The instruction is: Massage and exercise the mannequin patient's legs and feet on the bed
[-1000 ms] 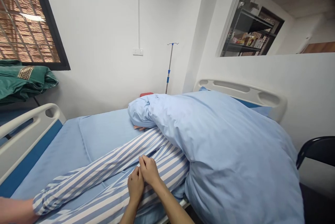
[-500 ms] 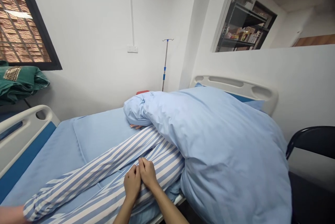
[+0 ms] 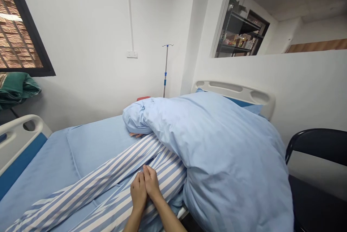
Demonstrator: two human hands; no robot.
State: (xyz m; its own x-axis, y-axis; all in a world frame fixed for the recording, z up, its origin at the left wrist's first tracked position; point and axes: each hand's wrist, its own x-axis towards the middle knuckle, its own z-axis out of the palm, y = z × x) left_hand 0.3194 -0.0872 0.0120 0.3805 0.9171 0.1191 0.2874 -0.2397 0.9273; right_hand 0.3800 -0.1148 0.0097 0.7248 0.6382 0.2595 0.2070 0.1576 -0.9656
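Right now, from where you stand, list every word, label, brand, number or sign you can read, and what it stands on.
No text is readable.
Packages on the metal shelving: any print is too small and blurred.
Double wall socket: any marking is too small.
Striped trousers and light blue duvet: no writing visible.

Bare left hand (image 3: 138,191), bare right hand (image 3: 151,184) — slender bare forearms (image 3: 168,214), narrow wrists (image 3: 156,197)
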